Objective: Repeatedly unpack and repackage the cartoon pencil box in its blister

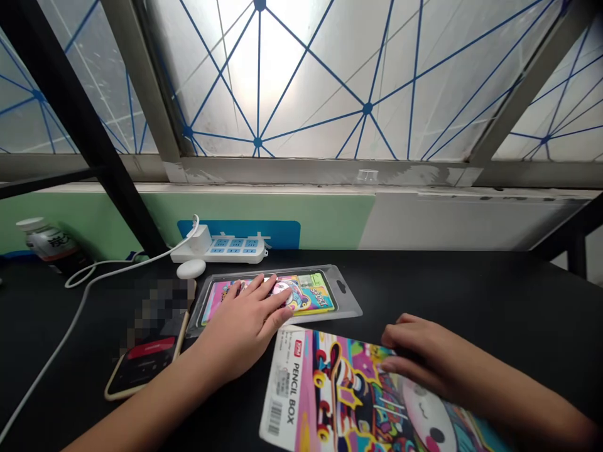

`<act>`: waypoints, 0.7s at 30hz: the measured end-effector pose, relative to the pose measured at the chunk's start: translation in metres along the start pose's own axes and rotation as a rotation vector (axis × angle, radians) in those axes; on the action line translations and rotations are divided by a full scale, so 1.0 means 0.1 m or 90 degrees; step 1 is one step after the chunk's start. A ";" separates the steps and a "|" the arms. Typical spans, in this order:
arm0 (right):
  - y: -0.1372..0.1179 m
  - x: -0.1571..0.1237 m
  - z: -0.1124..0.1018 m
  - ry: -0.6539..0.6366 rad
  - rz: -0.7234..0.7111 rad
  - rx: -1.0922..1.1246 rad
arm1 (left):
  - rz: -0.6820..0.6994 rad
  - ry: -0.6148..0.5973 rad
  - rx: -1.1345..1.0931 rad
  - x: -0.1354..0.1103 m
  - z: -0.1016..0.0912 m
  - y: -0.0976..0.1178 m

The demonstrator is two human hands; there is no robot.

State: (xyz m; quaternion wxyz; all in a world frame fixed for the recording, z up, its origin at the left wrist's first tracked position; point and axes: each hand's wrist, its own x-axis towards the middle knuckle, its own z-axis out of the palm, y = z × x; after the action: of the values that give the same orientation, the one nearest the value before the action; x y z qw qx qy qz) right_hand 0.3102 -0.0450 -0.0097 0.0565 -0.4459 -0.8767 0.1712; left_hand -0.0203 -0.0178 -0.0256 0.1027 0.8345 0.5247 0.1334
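Note:
A colourful pencil box (308, 295) lies in a clear plastic blister tray (346, 304) on the black desk. My left hand (257, 311) rests on it with the fingers spread, covering its middle part. In front, a printed cardboard packaging sheet (348, 402) marked "PENCIL BOX" reaches past the bottom edge of the view. The thumb and curled fingers of my right hand (417, 355) pinch this sheet at its far edge. Some of those fingertips are hidden behind the card.
Left of the tray lies a phone (181, 336) with a pale case. Behind it are a small white oval object (191, 269) and a white power strip (238, 250) with a cable (85, 298). A bottle (49, 242) stands far left, beside a black metal post (101, 138).

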 end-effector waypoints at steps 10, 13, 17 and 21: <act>0.99 0.32 -0.47 -0.165 0.145 0.320 | 0.060 0.045 0.057 -0.01 -0.02 0.03; 1.14 0.39 -0.42 -0.098 0.179 0.263 | 0.093 0.070 0.061 -0.02 -0.01 0.05; 0.85 0.47 -0.24 0.133 0.213 0.121 | 0.113 0.091 0.072 -0.01 0.02 0.06; 0.52 0.56 -0.05 0.158 0.198 0.130 | 0.130 0.075 0.087 -0.02 0.03 0.03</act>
State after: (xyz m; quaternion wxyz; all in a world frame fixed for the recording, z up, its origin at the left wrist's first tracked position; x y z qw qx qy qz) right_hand 0.3175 0.0292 -0.0258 0.1818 -0.5854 -0.7618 0.2093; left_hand -0.0173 -0.0210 -0.0277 0.0001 0.8792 0.4503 0.1560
